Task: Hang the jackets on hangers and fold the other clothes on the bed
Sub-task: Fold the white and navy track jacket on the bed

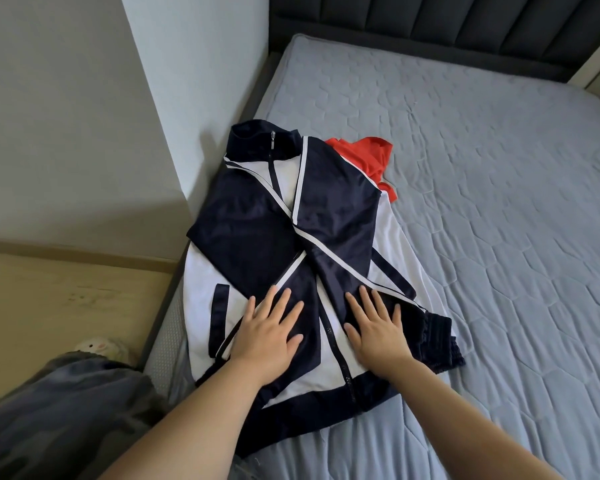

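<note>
Ten fingers (282,301) lie straight and spread, holding nothing, pressed flat on dark cloth. I see my left hand (267,336) palm-down on the navy sleeve that crosses the lower front of the jacket (326,209). My right hand (378,332) is palm-down on the other sleeve, on the far side of the zip line. The two hands are near each other but apart. Both sleeves are folded in over the chest and cross in an X, their white stripes meeting near the middle. The jacket is navy and white and lies front-up with the zip closed, its collar toward the headboard (465,26) and its hem toward me. One ribbed cuff (437,341) bunches just right of my right hand. The jacket rests on the bed (499,220), close to its left edge by the wall (194,81). A red garment (371,154) lies crumpled on the bed, partly under the jacket's shoulder on the right of the view. Left of the bed I can see wooden floor (49,299) and a grey trouser leg (66,410).
</note>
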Available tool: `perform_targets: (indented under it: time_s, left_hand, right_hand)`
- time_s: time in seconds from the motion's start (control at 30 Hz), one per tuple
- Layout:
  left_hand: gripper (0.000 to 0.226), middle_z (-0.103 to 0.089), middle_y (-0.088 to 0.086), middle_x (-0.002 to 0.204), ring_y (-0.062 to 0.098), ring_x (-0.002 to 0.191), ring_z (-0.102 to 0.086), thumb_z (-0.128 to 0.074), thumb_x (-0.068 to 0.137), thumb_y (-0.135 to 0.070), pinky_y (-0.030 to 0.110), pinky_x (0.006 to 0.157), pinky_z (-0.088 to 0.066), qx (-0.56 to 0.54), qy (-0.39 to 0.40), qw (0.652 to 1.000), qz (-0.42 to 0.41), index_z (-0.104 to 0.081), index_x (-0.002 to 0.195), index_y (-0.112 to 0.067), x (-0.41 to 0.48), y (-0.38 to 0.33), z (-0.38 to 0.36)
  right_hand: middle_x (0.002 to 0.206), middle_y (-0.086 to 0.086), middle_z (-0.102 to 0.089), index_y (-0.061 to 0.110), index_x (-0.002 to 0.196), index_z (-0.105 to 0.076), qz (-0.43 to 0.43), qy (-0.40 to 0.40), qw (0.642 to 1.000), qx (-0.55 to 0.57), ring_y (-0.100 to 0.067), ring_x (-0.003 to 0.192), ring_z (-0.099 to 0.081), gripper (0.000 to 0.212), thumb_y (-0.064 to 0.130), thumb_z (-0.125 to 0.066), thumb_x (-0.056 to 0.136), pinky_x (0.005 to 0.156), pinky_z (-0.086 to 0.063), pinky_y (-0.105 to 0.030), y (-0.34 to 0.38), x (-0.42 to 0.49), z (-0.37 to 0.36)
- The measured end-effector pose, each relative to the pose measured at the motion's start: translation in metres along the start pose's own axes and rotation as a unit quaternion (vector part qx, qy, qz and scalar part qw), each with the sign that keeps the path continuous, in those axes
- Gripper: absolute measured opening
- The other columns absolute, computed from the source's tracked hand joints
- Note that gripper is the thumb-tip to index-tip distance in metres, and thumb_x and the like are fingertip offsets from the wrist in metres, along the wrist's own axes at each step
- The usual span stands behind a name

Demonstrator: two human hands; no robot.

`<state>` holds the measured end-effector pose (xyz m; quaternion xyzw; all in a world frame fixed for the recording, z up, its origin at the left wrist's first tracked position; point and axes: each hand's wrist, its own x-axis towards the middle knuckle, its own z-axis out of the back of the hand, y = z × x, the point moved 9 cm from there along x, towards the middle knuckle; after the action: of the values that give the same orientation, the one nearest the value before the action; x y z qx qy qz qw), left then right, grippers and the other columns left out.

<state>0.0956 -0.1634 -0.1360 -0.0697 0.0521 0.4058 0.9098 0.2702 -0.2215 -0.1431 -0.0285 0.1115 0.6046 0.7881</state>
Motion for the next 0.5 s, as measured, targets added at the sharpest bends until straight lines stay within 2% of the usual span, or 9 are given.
perform_targets:
  time_s: [0.27, 0.43, 0.5]
  left_hand:
    - [0.059, 0.010, -0.001, 0.159, 0.024, 0.144, 0.018, -0.017, 0.098, -0.049, 0.050, 0.114, 0.009, -0.004, 0.004, 0.997, 0.077, 0.004, 0.150, -0.030, 0.007, 0.002, -0.004]
    - [0.059, 0.010, -0.001, 0.159, 0.022, 0.144, 0.019, -0.020, 0.099, -0.047, 0.049, 0.115, 0.005, -0.046, 0.012, 0.998, 0.042, 0.001, 0.151, -0.029, 0.011, -0.003, -0.003]
    - [0.059, 0.010, -0.002, 0.159, 0.021, 0.144, 0.019, -0.024, 0.099, -0.046, 0.047, 0.115, 0.004, -0.061, 0.019, 0.998, 0.019, -0.001, 0.151, -0.029, 0.010, 0.000, -0.002]
  right_hand:
    - [0.158, 0.002, 0.012, 0.033, 0.149, 0.011, -0.023, 0.064, 0.997, -0.020, -0.018, 0.145, 0.014, 0.066, 0.061, -0.014, 0.093, 0.111, -0.002, -0.061, -0.009, -0.012, -0.010]
    - [0.158, 0.001, 0.013, 0.037, 0.148, 0.009, 0.019, 0.083, 0.996, -0.008, -0.018, 0.145, 0.015, 0.068, 0.065, -0.014, 0.091, 0.113, 0.001, -0.056, 0.003, -0.019, -0.006]
    - [0.159, 0.002, 0.009, 0.036, 0.149, 0.001, 0.054, 0.071, 0.996, 0.006, -0.017, 0.145, 0.013, 0.064, 0.060, -0.020, 0.094, 0.114, 0.003, -0.052, 0.013, -0.022, 0.001]
